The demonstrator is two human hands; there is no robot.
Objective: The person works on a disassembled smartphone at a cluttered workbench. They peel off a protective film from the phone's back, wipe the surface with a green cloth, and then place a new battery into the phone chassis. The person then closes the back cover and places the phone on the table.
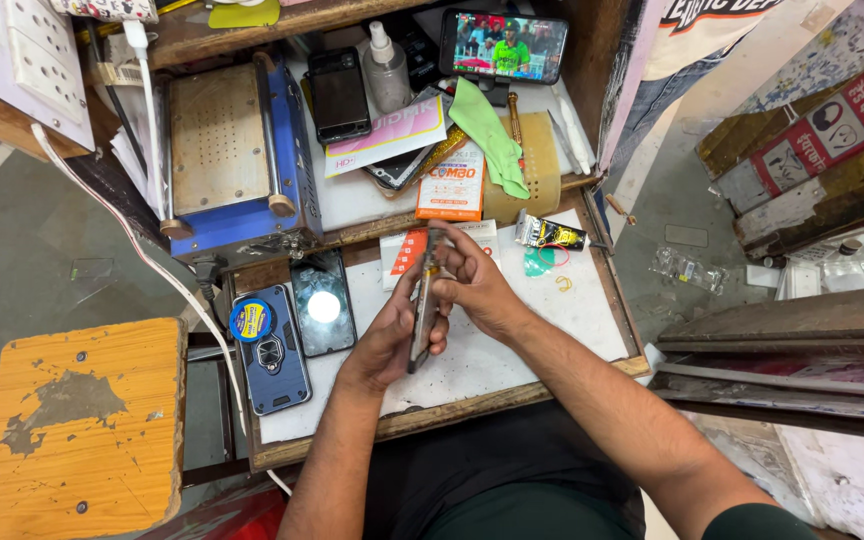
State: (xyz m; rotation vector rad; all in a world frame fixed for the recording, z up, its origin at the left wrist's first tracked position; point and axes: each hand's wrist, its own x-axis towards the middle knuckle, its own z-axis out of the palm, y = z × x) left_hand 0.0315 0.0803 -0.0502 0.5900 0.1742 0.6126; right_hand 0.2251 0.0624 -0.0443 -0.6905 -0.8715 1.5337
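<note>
A phone (424, 305) was held edge-on above the table (552, 330), at 12 o'clock from the person. Left fingers (404, 325) and right fingers (449, 262) were clamped on its edges. It looked thin, stiff, slippery, fragile; best gripped by its edges.

Glossy glass-fronted phone (423, 310); matt white, scuffed counter (512, 350) with worn wooden edging; soft green cloth (492, 135); chipped orange-painted wooden stool (82, 430); perforated metal plate on blue machine (222, 140).

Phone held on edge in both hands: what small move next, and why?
Probably lay the phone flat on the white mat. The left hand grips its lower end, the right hand pinches the top, and it hangs edge-up above the mat, so neither face is accessible.
</note>
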